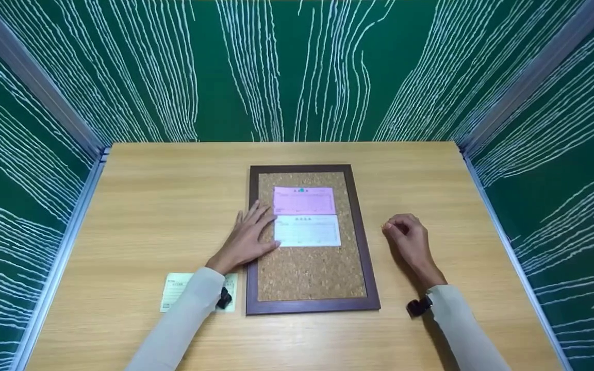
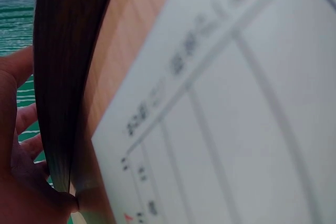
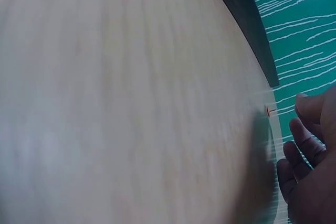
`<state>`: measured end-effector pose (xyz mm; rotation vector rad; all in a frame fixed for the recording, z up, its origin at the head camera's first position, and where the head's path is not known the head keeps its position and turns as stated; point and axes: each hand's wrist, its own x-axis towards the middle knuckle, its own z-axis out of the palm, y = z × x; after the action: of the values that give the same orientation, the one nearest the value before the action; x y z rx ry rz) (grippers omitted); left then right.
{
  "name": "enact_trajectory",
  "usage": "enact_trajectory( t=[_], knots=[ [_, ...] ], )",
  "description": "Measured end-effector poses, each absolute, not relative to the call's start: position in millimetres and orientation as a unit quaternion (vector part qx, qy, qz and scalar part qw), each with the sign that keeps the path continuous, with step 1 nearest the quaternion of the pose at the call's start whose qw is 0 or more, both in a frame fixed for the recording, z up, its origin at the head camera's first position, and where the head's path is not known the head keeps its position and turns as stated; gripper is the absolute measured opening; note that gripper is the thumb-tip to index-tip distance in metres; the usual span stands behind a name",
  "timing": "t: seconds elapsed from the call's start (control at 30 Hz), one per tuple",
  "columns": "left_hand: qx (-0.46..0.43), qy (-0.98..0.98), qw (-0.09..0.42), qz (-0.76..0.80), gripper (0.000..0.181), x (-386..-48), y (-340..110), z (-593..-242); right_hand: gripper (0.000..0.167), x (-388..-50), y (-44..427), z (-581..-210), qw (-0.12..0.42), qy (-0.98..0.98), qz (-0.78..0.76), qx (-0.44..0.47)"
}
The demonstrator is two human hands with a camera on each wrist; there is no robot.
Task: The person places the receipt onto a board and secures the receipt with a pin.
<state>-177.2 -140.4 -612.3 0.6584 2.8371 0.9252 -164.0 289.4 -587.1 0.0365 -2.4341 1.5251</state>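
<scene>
A dark-framed cork board (image 1: 310, 275) lies on the table. A pink slip (image 1: 304, 202) sits on it, with a green pin (image 1: 301, 190) at its top edge. Directly below is a white slip (image 1: 307, 232). My left hand (image 1: 245, 237) rests across the board's left side, fingers spread, fingertips at the white slip's left edge. To the right of the board, my right hand (image 1: 410, 237) is low over the table, its fingers loosely bent. In the right wrist view, a small orange pin-like thing (image 3: 269, 111) shows just beyond those fingers, apart from them.
A pale green slip (image 1: 173, 296) lies left of the board, partly under the left forearm; it fills much of the left wrist view. Green panels with white wavy lines (image 1: 297, 77) stand around the wooden table (image 1: 163, 180).
</scene>
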Motion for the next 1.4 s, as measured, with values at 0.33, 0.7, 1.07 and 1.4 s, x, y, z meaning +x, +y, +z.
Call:
enact_trajectory(
  t=[0.33,0.7,1.07,1.4],
  knots=[
    [0.216,0.929,0.044,0.299,0.077,-176.9,-141.9,-612.0,0.006,-166.1,284.9,-581.7,0.119,-0.827,0.549,0.03],
    [0.221,0.928,0.041,0.298,0.077,-178.4,-141.3,-611.5,0.008,-172.1,272.8,-572.1,0.121,-0.812,0.569,0.048],
    [0.219,0.927,0.04,0.3,0.076,-177.0,-141.9,-615.0,0.007,-176.2,256.6,-568.5,0.116,-0.812,0.569,0.056],
    [0.224,0.926,0.037,0.303,0.076,-177.1,-142.2,-613.1,0.007,-177.8,248.5,-566.0,0.102,-0.811,0.572,0.07]
  ],
)
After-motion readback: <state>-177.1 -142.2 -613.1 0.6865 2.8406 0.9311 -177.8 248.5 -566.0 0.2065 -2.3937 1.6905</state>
